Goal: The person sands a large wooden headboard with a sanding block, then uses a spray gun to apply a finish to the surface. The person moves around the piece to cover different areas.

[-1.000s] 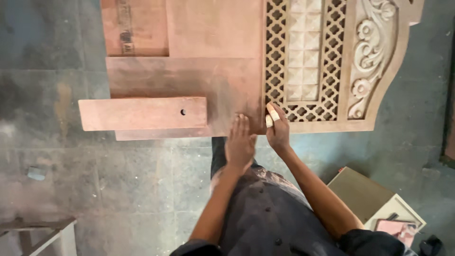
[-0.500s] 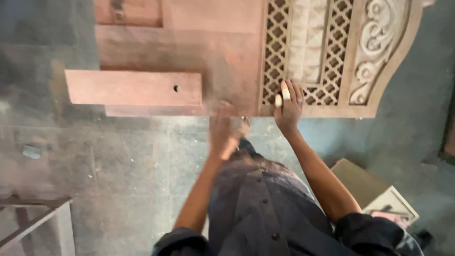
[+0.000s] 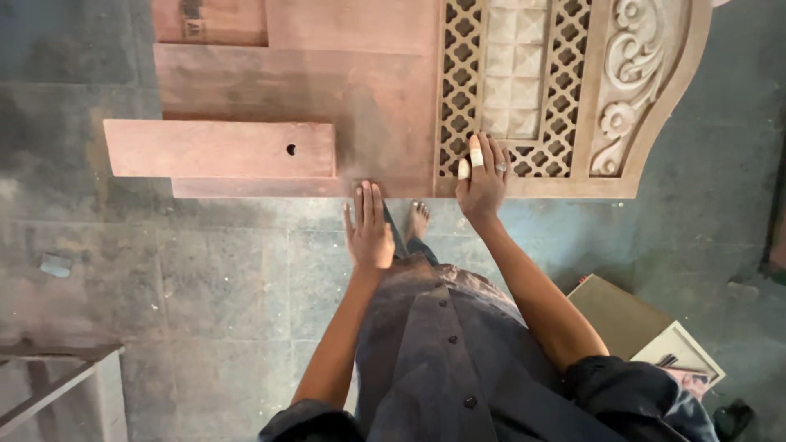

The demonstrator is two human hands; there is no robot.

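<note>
A large carved wooden panel [image 3: 377, 98] lies flat on the stone floor, with a lattice section [image 3: 512, 82] and a scroll carving [image 3: 634, 82] at its right end. My right hand [image 3: 483, 176] rests flat on the lattice near the panel's front edge; two of its fingers are wrapped in white tape and one wears a ring. My left hand [image 3: 368, 225] is flat, fingers together, its fingertips at the panel's front edge. A loose reddish wooden board [image 3: 217, 149] with a small round hole lies on the panel's left part.
My bare foot [image 3: 417, 221] stands on the grey stone floor [image 3: 205, 286] just below the panel. A cardboard box [image 3: 618, 315] and a framed picture [image 3: 684, 356] lie at the lower right. A metal frame [image 3: 49, 385] sits at the lower left.
My left hand dropped back from the panel's edge, blurred in motion, and has returned with its fingertips at the edge. My right hand stayed on the lattice. The view shifted slightly.
</note>
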